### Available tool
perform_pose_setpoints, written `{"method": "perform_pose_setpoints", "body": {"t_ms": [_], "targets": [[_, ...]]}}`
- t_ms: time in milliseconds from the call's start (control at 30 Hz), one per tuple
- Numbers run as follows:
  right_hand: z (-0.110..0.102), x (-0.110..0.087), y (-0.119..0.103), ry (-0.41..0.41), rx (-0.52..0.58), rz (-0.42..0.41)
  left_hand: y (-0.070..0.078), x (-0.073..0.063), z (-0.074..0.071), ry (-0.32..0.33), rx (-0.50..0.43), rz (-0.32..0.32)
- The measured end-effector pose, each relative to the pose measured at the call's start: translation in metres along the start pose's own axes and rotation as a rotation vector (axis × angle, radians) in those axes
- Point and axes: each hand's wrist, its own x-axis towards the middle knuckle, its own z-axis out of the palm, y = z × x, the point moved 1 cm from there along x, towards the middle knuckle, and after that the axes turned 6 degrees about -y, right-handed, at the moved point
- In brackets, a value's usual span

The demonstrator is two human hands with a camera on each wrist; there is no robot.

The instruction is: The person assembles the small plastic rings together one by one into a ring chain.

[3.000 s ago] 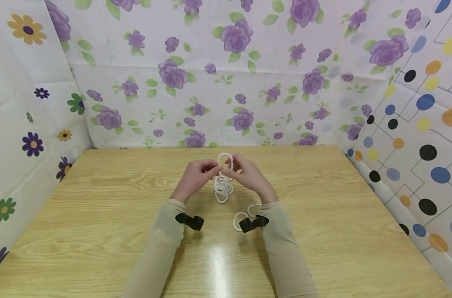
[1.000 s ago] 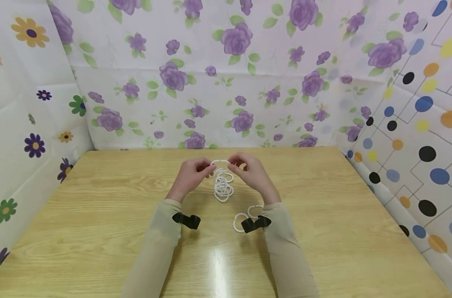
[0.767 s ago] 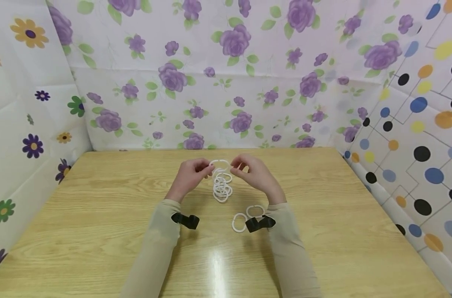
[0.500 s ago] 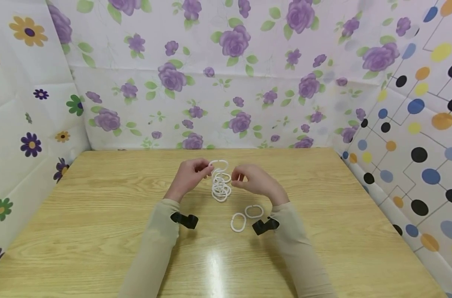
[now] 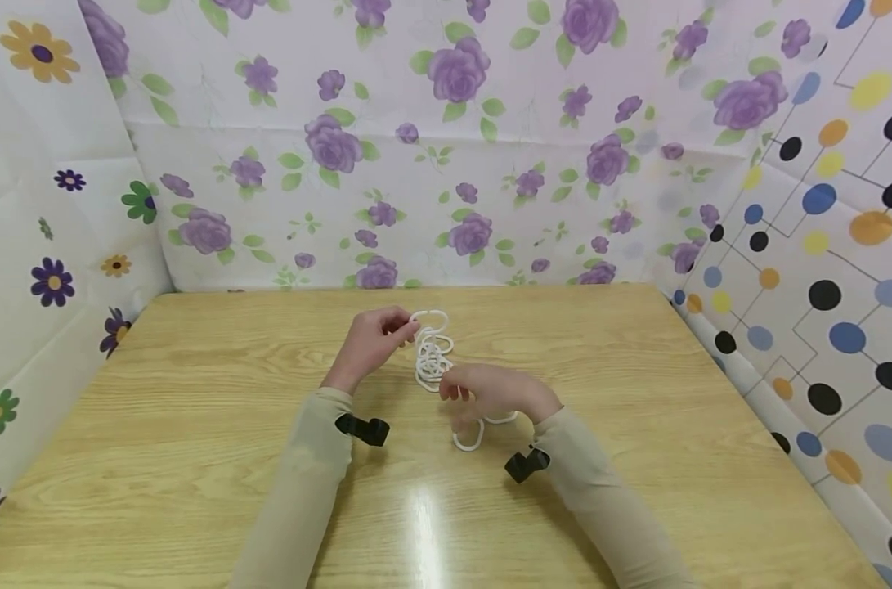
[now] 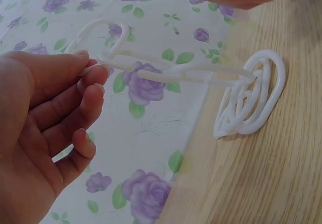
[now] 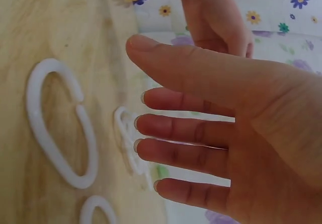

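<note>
My left hand point(image 5: 368, 348) pinches the end link point(image 6: 124, 36) of a white plastic chain between thumb and index finger, holding it raised. From there the linked ovals slope down to a bunched pile point(image 6: 274, 90) on the table. My right hand point(image 5: 490, 388) holds nothing; its fingers are spread and relaxed in the right wrist view. It hovers over two loose white links, partly covering them in the head view. The nearer loose link point(image 5: 469, 448) is an oval with a small gap in its side. Beside it, the other link point(image 5: 503, 420) shows only its lower edge.
The wooden table point(image 5: 232, 458) has a bright light reflection near its front. Behind it hangs a purple rose cloth point(image 5: 269, 204), with a flowered cloth point(image 5: 11, 343) at left and a dotted cloth point(image 5: 858, 393) at right. Black straps sit on both wrists.
Both hands were at the end link; the right let go and moved toward me, over the loose links. The left keeps its pinch in nearly the same place.
</note>
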Motion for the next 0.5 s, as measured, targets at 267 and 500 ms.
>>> {"method": "perform_pose_setpoints", "body": {"t_ms": [267, 500], "targets": [[0.012, 0.0, 0.008, -0.087, -0.025, 0.052, -0.002, 0.002, 0.005, -0.017, 0.01, 0.0], [0.015, 0.0, 0.008, -0.153, -0.064, 0.09, -0.002, 0.001, 0.008, -0.084, 0.012, -0.041]]}}
